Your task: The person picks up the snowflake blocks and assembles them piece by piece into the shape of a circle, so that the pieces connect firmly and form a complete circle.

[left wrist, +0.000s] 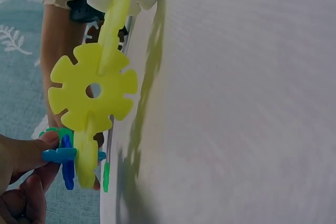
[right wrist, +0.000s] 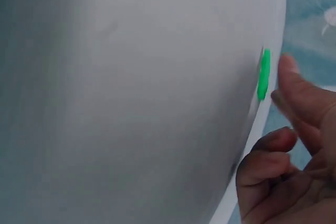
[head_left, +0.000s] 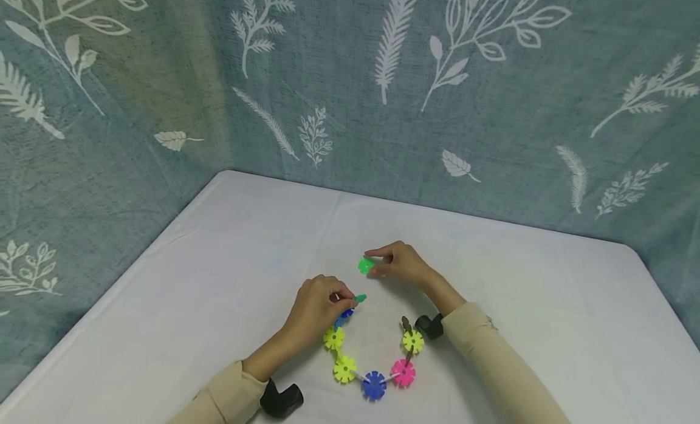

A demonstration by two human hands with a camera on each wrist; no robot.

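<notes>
A curved chain of slotted plastic discs, with a yellow disc [head_left: 344, 369], a blue disc [head_left: 374, 386] and a pink disc [head_left: 403, 373] among them, lies open toward the far side in the head view. My left hand [head_left: 317, 308] pinches its left end, at a green disc [head_left: 360, 298] beyond the dark blue one [left wrist: 68, 162]. In the left wrist view a yellow disc [left wrist: 79, 90] hangs near that hand. A loose bright green disc [head_left: 366, 266] lies flat on the table. Around it my right hand [head_left: 401, 263] spreads thumb and forefinger; the right wrist view shows them apart from the disc [right wrist: 264, 74].
A white cloth covers the table [head_left: 262, 229]. Behind and to the left hangs a teal curtain [head_left: 350, 126] with white leaf prints. Black wrist devices [head_left: 281, 401] sit below both wrists. The chain's right end, a brown disc [head_left: 406, 324], is close to the right wrist.
</notes>
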